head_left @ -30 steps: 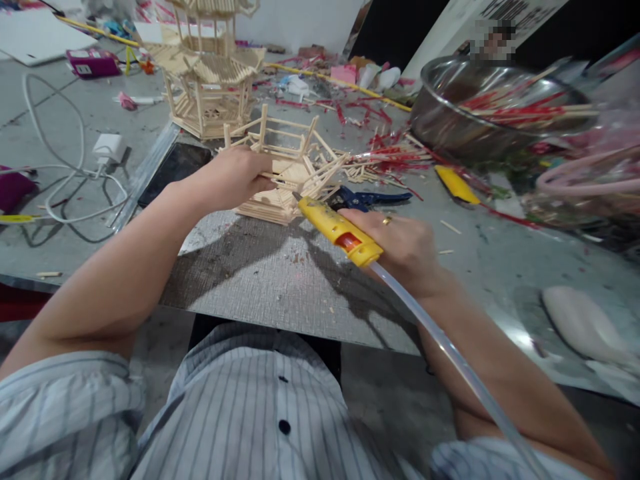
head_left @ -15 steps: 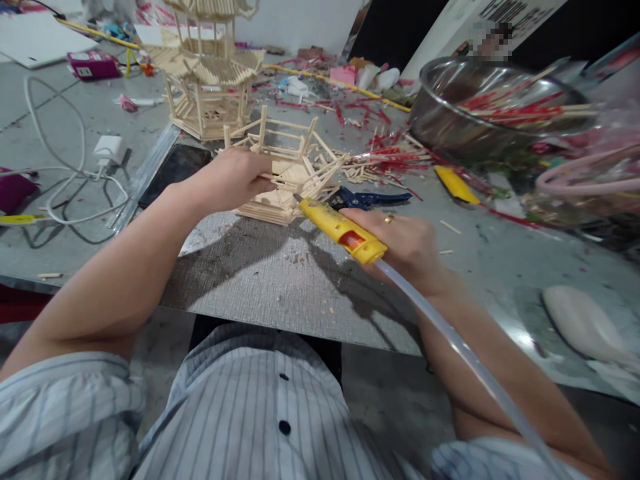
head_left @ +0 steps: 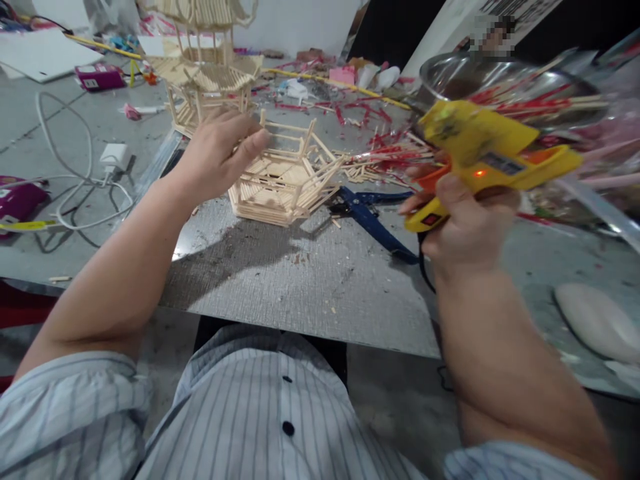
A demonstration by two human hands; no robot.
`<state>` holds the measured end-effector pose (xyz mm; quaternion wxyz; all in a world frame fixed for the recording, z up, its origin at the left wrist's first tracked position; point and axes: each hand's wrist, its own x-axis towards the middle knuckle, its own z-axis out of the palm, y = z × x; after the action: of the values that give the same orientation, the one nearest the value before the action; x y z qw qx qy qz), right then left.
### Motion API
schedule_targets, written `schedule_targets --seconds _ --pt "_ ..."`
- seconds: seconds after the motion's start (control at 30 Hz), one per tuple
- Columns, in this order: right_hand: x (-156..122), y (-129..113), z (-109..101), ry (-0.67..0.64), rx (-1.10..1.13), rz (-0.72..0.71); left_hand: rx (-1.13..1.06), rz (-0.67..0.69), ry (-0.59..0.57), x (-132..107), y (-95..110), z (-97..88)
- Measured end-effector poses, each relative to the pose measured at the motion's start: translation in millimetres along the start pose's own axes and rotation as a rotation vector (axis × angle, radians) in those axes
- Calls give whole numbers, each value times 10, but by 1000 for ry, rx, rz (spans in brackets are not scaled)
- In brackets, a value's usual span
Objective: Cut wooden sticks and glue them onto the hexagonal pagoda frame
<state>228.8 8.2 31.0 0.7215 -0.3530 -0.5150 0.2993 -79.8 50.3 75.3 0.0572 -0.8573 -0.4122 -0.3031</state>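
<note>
A small hexagonal frame of wooden sticks (head_left: 285,177) stands on a grey mat (head_left: 280,273). My left hand (head_left: 220,157) hovers just left of it, fingers loosely spread, fingertips near its upper rail, holding nothing. My right hand (head_left: 465,227) is raised to the right and wrapped round the handle of a yellow hot glue gun (head_left: 485,150), whose body points away from the frame. A clear glue stick (head_left: 600,207) juts from the back of the gun.
A taller stick pagoda (head_left: 207,67) stands behind the frame. Blue pliers (head_left: 370,217) lie right of it. A steel bowl (head_left: 450,77) of red-tipped sticks sits far right. A white charger and cable (head_left: 113,157) lie left, beside a dark phone. Red scraps litter the table.
My right hand has swung the glue gun up and to the right, away from the frame. My left hand has let go of the frame and opened.
</note>
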Motion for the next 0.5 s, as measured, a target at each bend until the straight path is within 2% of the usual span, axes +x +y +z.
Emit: schedule_targets --seconds 0.07,0.13,0.2,0.23,0.27,0.33,0.37,0.4,0.43,0.5 --pt "68 69 -26 49 63 114 39 -25 98 4 -64 -25" --pt "114 148 -71 46 87 223 96 -70 261 -1 -92 -80" --pt "134 211 -107 34 99 304 179 -92 463 -27 -25 -144" --pt "137 231 -118 29 107 340 228 -45 539 -51 57 -164" --pt "137 243 -124 32 117 363 236 35 480 -84 171 -168" --pt "132 250 -123 41 128 385 202 328 411 -168 469 -103" --pt "130 248 -120 44 130 381 184 465 316 -214 633 -32" --pt "128 246 -116 43 132 371 182 575 127 -257 793 61" --pt "129 244 -114 40 135 352 173 623 -43 -293 938 170" --pt "136 248 -111 15 141 319 157 602 -286 -327 1155 404"
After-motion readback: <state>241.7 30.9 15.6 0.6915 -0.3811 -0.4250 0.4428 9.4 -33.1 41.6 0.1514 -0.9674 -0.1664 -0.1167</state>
